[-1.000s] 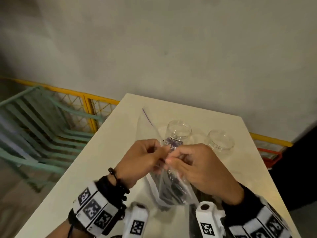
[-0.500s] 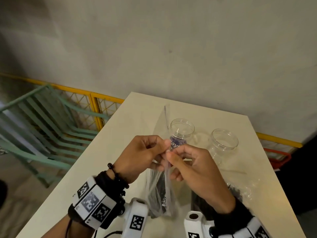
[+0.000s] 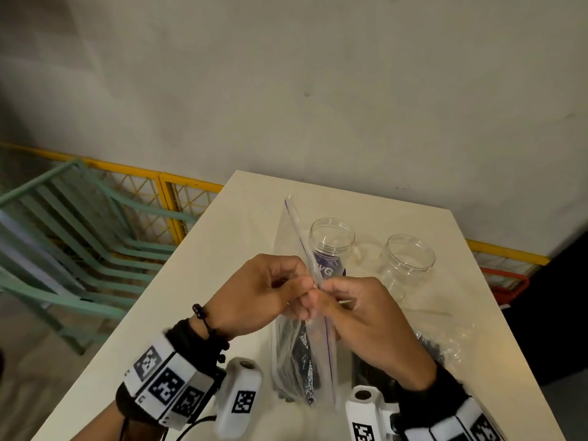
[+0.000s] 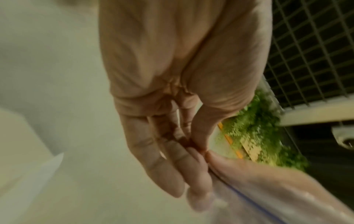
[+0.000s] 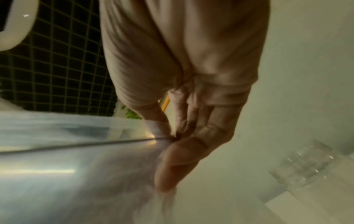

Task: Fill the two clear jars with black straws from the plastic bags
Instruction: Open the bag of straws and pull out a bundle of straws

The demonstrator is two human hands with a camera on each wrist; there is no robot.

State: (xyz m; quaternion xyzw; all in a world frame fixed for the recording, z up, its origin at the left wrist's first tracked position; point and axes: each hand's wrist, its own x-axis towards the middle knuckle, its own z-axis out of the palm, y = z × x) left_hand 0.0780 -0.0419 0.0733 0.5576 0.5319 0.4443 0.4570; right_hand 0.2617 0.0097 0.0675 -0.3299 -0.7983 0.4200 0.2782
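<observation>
Cream rectangular table against a grey wall. Left hand and right hand both pinch the sealed top edge of a clear zip-top plastic bag held upright above the table, fingertips touching. Black straws sit low in the bag. Two clear open jars stand just behind; a second bag of straws lies right.

It looks like a plain utility room or a covered outdoor area: a bare grey concrete wall, a yellow mesh fence, stacked green metal frames, one white desk.
</observation>
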